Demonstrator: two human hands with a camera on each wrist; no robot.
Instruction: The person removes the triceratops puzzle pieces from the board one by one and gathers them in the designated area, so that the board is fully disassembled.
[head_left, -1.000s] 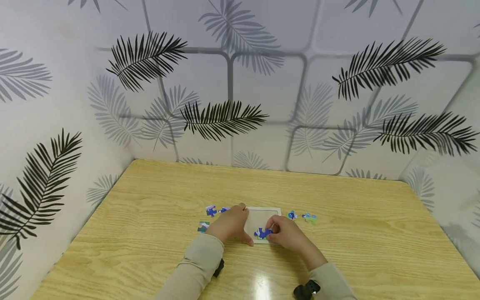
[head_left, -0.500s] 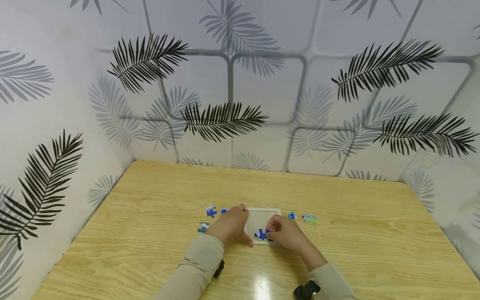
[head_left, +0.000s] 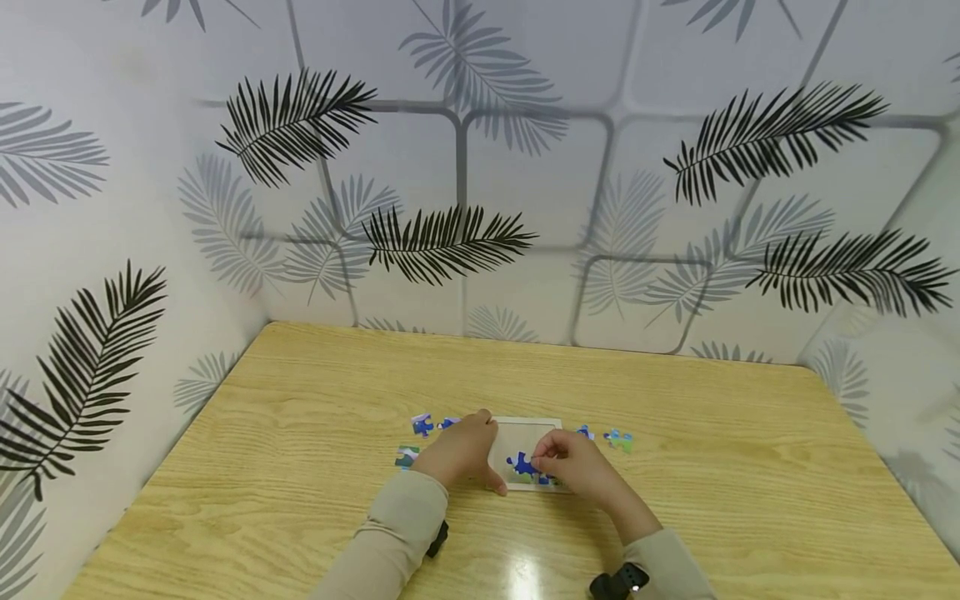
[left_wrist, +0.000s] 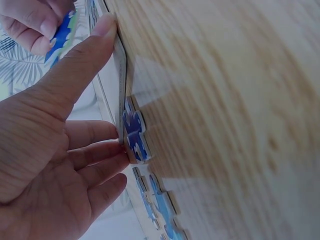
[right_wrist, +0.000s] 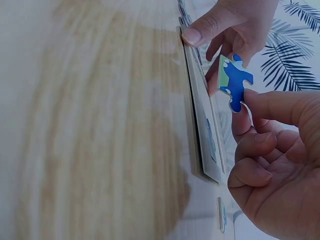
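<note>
My right hand (head_left: 573, 467) pinches a jigsaw piece (right_wrist: 233, 80), blue with a green edge, between thumb and fingertip. The piece is held tilted over a shallow pale puzzle tray (head_left: 525, 422). Another blue piece (head_left: 544, 480) lies in the near right part of the tray, partly covered by the right hand. Spread along the tray's left side is my left hand (head_left: 461, 450), which holds it with the thumb (left_wrist: 102, 37) at the near corner and the fingers at the far part of that edge. The left hand hides some of the tray's left side.
Loose jigsaw pieces lie on the wooden table (head_left: 337, 375). To the left are a purple-blue piece (head_left: 422, 425), a second blue one (head_left: 448, 422) and a green-and-white one (head_left: 407, 455). A blue piece (head_left: 585, 432) and a green-blue piece (head_left: 619, 440) lie right of the tray.
My right hand has lifted the pinched piece a little and turned it, uncovering the blue piece in the tray's near right part. The left hand stays at the tray's left side.
</note>
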